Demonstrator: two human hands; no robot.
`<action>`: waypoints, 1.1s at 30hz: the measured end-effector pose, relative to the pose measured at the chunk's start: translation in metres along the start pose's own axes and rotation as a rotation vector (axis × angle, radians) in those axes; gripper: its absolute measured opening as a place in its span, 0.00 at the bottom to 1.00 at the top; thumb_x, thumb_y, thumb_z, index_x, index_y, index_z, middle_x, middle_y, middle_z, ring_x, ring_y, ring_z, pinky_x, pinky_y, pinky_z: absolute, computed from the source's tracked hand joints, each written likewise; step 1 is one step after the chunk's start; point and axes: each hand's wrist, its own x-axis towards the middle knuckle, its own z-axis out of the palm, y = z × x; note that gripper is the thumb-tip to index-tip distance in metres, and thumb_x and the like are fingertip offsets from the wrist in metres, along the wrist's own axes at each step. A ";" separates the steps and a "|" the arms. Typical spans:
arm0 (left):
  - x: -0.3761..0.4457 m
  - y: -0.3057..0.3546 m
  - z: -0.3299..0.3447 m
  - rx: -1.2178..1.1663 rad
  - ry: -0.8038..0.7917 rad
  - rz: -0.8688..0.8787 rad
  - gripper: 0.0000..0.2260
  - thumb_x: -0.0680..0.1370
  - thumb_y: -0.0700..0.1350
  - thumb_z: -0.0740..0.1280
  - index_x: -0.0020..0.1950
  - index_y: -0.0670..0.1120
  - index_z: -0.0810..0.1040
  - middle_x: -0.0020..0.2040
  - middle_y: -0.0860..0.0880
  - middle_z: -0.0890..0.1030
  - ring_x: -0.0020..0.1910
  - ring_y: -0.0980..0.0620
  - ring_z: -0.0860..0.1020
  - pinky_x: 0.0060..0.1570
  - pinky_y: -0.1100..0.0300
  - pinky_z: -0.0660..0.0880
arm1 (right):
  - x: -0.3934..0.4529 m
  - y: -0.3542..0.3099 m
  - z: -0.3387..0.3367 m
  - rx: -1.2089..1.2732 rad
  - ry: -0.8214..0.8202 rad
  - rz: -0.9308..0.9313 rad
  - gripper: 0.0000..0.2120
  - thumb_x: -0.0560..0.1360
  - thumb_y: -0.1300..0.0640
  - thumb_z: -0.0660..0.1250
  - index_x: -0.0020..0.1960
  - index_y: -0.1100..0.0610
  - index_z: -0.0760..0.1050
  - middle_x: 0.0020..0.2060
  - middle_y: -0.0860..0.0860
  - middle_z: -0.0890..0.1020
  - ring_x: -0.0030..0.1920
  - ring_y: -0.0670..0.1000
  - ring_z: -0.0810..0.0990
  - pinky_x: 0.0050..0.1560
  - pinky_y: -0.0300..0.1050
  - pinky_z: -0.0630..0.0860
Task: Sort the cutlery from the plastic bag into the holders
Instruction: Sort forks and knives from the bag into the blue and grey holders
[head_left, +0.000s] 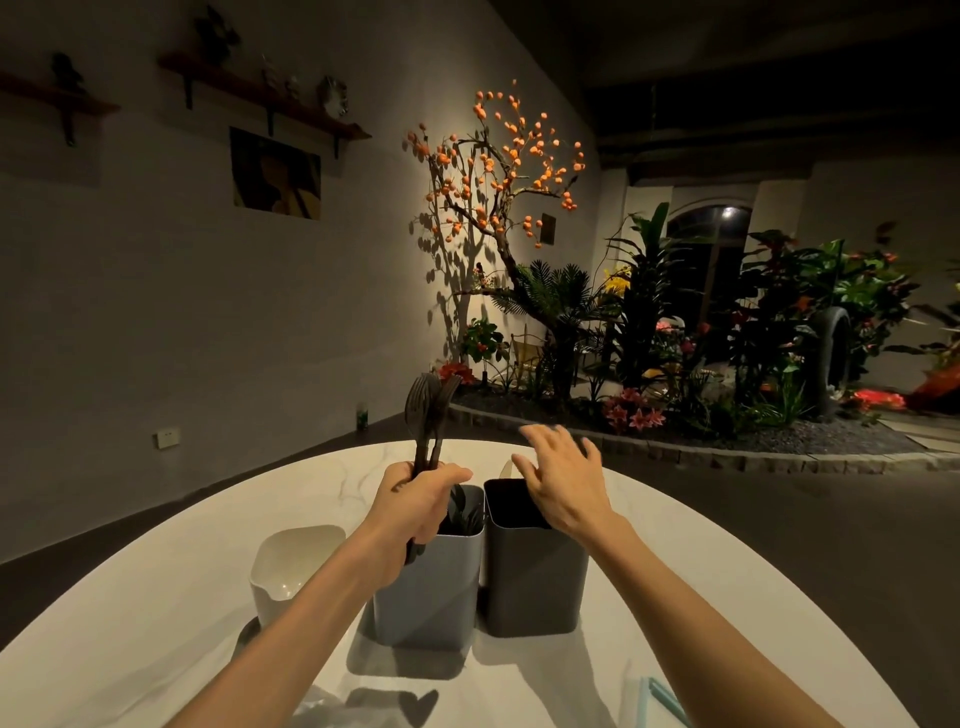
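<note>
Dark cutlery bundle (430, 415): held upright in the left hand (415, 506), fingers curled round the handles, above the light grey holder (428, 587).
Light grey holder: dark cutlery inside; stands touching or just beside the dark grey holder (535, 582).
Right hand (563, 478): fingers spread, holding nothing, over the dark holder's mouth.
White holder (293, 566): left, apart.
White marble table (156, 597): bears all three.
Clear plastic bag (322, 709): near edge, partly seen.

Looks like a dimly lit café or restaurant interior: white marble-look tabletop (649, 545), indoor garden bed (675, 431) edged in stone and packed with plants, spotlit tree with orange fruits (498, 171), wooden wall shelves (270, 104) with ornaments, a picture (275, 174) beneath.
</note>
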 end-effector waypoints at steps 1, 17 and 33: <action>0.000 0.001 -0.001 0.001 -0.003 0.001 0.11 0.79 0.44 0.71 0.41 0.44 0.72 0.25 0.50 0.68 0.21 0.56 0.62 0.22 0.63 0.61 | 0.004 -0.002 0.000 -0.032 -0.081 -0.080 0.24 0.85 0.41 0.48 0.78 0.46 0.61 0.77 0.47 0.66 0.80 0.52 0.56 0.78 0.62 0.47; -0.014 0.016 0.022 0.358 -0.172 -0.150 0.16 0.80 0.40 0.65 0.32 0.44 0.68 0.25 0.48 0.68 0.23 0.52 0.61 0.26 0.60 0.59 | -0.007 -0.122 -0.092 1.563 -0.110 0.174 0.16 0.72 0.48 0.77 0.50 0.57 0.77 0.40 0.52 0.81 0.36 0.49 0.78 0.35 0.41 0.76; 0.017 0.017 -0.016 1.190 -0.043 0.378 0.38 0.67 0.72 0.71 0.73 0.65 0.64 0.75 0.52 0.64 0.77 0.49 0.59 0.75 0.39 0.57 | 0.037 -0.096 -0.127 1.621 0.337 0.310 0.25 0.77 0.43 0.70 0.28 0.52 0.64 0.21 0.46 0.69 0.20 0.46 0.63 0.22 0.37 0.59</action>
